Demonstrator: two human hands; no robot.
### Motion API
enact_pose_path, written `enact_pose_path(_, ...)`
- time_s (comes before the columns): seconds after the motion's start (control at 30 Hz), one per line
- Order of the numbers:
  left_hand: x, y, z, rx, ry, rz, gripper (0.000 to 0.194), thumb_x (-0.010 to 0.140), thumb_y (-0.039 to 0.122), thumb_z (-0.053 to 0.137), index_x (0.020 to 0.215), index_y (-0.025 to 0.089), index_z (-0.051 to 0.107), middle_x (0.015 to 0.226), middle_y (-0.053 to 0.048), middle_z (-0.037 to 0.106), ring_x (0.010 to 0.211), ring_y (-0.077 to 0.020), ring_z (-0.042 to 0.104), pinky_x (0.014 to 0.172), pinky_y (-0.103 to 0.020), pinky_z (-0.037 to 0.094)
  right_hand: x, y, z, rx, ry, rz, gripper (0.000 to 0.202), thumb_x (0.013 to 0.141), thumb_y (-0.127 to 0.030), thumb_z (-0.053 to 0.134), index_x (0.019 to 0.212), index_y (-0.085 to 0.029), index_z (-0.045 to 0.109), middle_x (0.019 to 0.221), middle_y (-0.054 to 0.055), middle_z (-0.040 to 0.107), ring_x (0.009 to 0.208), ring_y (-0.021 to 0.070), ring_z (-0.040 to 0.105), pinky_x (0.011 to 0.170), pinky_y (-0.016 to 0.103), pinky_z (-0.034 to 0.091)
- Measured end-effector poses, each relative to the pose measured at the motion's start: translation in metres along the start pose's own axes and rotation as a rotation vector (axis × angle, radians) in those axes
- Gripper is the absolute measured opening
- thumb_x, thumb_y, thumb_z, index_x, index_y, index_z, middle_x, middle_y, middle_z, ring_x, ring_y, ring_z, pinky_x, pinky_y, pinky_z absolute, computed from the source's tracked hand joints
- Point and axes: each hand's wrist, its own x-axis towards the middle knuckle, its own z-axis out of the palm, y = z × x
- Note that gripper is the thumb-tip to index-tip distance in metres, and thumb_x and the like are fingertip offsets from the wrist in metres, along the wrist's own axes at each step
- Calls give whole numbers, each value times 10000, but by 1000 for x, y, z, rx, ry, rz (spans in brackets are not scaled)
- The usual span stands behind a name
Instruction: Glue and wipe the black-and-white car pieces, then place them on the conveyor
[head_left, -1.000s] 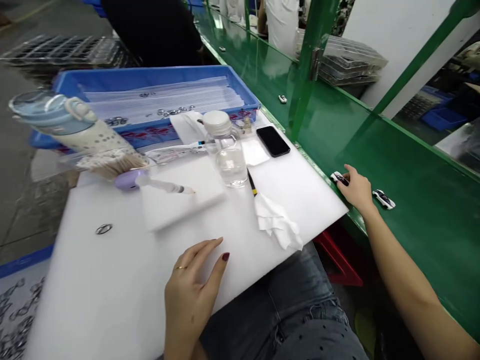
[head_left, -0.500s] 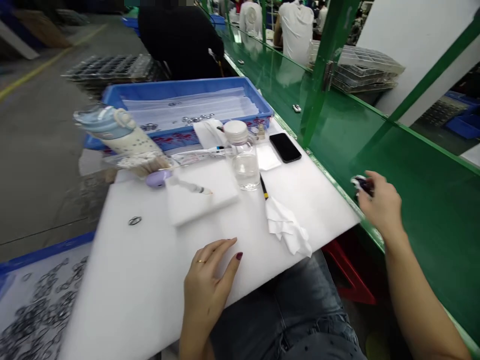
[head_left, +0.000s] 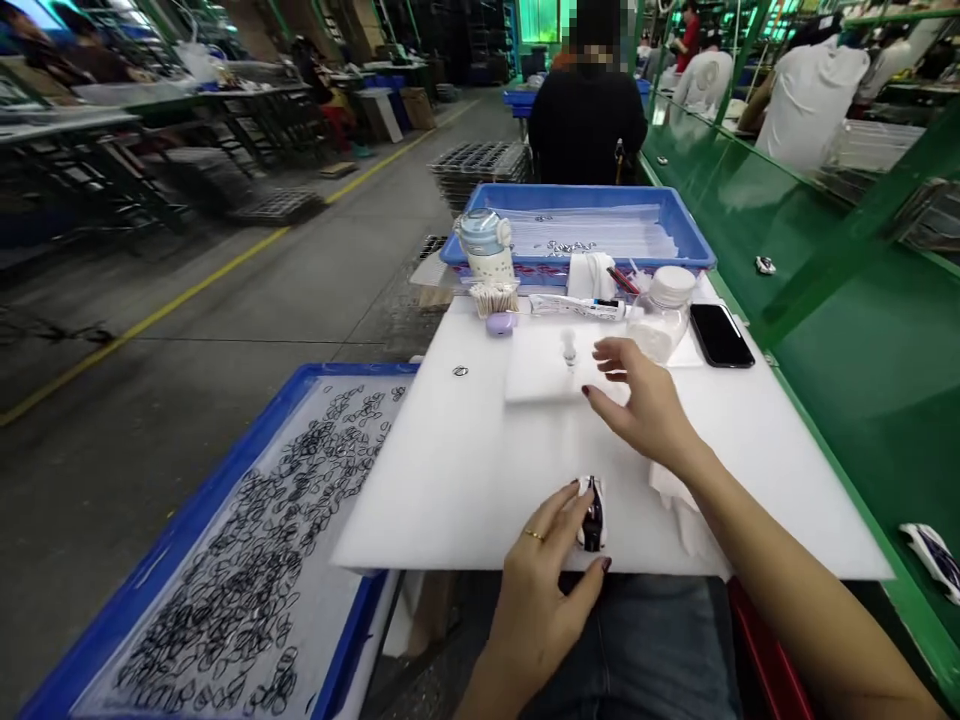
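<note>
My left hand (head_left: 546,575) rests at the near edge of the white foam board (head_left: 465,460), its fingers closed around a small white and black toy car (head_left: 592,512). My right hand (head_left: 643,400) hovers open over the middle of the board, fingers spread, close to a white foam pad (head_left: 540,375) and a small syringe-like applicator (head_left: 569,349). A clear bottle with a white cap (head_left: 664,310) stands just beyond that hand. A single metal emblem (head_left: 460,371) lies on the board to the left.
A blue tray (head_left: 187,530) with several dark metal emblems sits at lower left. Another blue tray (head_left: 694,235) is at the back, next to a drink bottle (head_left: 485,245), cotton swabs (head_left: 493,297) and a phone (head_left: 721,335). A green conveyor (head_left: 847,330) on the right carries toy cars (head_left: 934,555). People sit ahead.
My right hand lifted a toy car off the conveyor and came back over the board. The car is now under my left hand. The camera view swung left and up.
</note>
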Motion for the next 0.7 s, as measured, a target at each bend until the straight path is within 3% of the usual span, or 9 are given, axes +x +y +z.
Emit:
enact_pose_path(0.07, 12, -1, -4, -14, -122, 18, 663, 782, 108, 712, 1400, 266, 532, 1469, -105, 521, 1197, -279, 618, 1004, -442, 562, 22, 1, 6, -41, -172, 36, 333, 876, -261, 618, 1191, -178, 549, 1122, 133, 691, 958, 255, 676, 779, 365, 525)
enact_pose_path(0.13, 26, -4, -9, -9, -208, 50, 680, 709, 101, 784, 1343, 257, 591, 1443, -96, 549, 1207, -296, 596, 1015, -472, 550, 36, -1, 10, -92, -311, 56, 164, 927, -269, 555, 1059, -182, 602, 972, 110, 720, 869, 262, 680, 731, 355, 494)
enact_pose_path(0.23, 40, -8, -10, -17, -202, 89, 649, 618, 132, 869, 1230, 206, 668, 1329, -107, 637, 1213, -318, 575, 1024, -502, 533, 41, -6, 6, -68, -372, 58, 217, 993, -307, 446, 888, -194, 599, 845, 67, 709, 790, 228, 672, 710, 328, 483)
enact_pose_path(0.3, 44, -8, -6, -43, -138, 85, 631, 577, 171, 899, 1173, 180, 693, 1245, -115, 682, 1157, -325, 604, 992, -517, 543, 33, -8, 1, 106, -339, 46, 240, 1000, -349, 435, 894, -200, 590, 953, 70, 702, 898, 214, 670, 780, 326, 498)
enact_pose_path(0.37, 46, -6, 0, -75, -59, 45, 587, 569, 209, 904, 1123, 180, 713, 1167, -106, 716, 1082, -320, 635, 938, -521, 562, 16, -10, -2, 383, -222, 48, 208, 988, -365, 459, 963, -211, 597, 1019, 67, 669, 966, 199, 640, 839, 330, 493)
enact_pose_path(0.43, 47, -2, 5, -107, 18, -11, 495, 598, 226, 884, 1069, 193, 733, 1082, -84, 741, 1015, -305, 651, 888, -512, 574, -5, -9, 0, 602, -98, 117, 203, 961, -393, 513, 1055, -234, 597, 920, 38, 619, 869, 180, 598, 788, 321, 485)
enact_pose_path(0.5, 49, 1, 8, -136, 71, -55, 399, 643, 239, 853, 1026, 210, 744, 1025, -64, 753, 970, -289, 658, 852, -495, 576, -24, -7, 3, 657, -93, 241, 277, 938, -481, 525, 1049, -239, 603, 795, 16, 538, 738, 170, 520, 686, 314, 461)
enact_pose_path(0.6, 51, 2, 9, -168, 106, -88, 323, 682, 279, 826, 992, 231, 750, 989, -47, 760, 936, -277, 662, 814, -473, 575, -39, -12, 2, 702, -115, 335, 541, 884, -726, 383, 838, -225, 582, 714, 23, 455, 642, 174, 433, 601, 344, 427)
enact_pose_path(0.7, 52, 3, 9, -184, 115, -109, 303, 685, 300, 822, 973, 238, 753, 976, -39, 763, 928, -270, 660, 800, -455, 568, -42, -31, -9, 920, 5, 321, 751, 786, -901, 113, 575, -238, 396, 568, 4, 313, 537, 167, 335, 557, 367, 385)
